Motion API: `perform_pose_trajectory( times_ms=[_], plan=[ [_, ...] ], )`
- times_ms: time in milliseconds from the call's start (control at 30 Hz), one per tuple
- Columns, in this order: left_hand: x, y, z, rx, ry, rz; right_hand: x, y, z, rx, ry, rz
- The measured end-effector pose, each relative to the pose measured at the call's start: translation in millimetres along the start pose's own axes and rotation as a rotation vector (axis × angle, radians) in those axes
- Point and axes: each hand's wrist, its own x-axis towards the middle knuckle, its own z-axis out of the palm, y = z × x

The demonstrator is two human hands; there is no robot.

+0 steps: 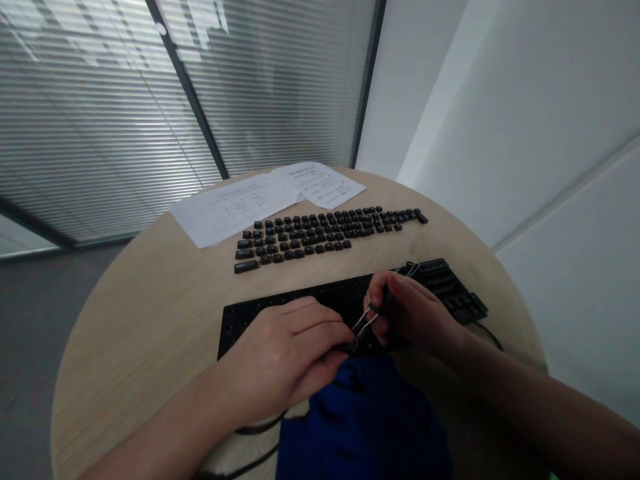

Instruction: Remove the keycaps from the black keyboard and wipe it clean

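A black keyboard [295, 293] lies across the near part of the table, with its keycaps gone from the left and middle and still seated at the right end. My right hand [417, 310] is closed around a wire keycap puller [367, 319], whose two wires slant down to the left. At the wire ends, my left hand [295, 343] pinches a small black keycap [346, 347] between thumb and fingers, over the keyboard's front edge. Fingers partly hide it. Behind the keyboard, loose black keycaps [310, 235] stand in rows laid out like a keyboard.
Printed paper sheets [235, 207] lie at the back of the round wooden table [135, 327]. Black cable [260, 427] runs near my left forearm. Blue cloth [360, 420] is below my hands. Window blinds [125, 113] and a white wall [540, 120] stand beyond the table.
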Motion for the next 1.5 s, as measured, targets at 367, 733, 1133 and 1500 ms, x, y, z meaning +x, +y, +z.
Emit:
perform_pose_trajectory(
  times_ms=[367,733,1133,1500],
  plan=[
    [-1,-1,-3.6,0.088,0.125,0.037,-6,-21,-5,-0.32,-0.024,-0.252],
    [0,10,-2.1,0.17,0.12,0.118,-15,-18,14,-0.568,-0.092,-0.076],
    [-2,9,9.6,0.241,0.128,0.178,-9,-25,4,-0.749,-0.184,0.006],
    [-19,-38,-12.7,0.344,0.301,-0.047,90,-54,-74,-1.501,0.279,-0.102]
  ],
)
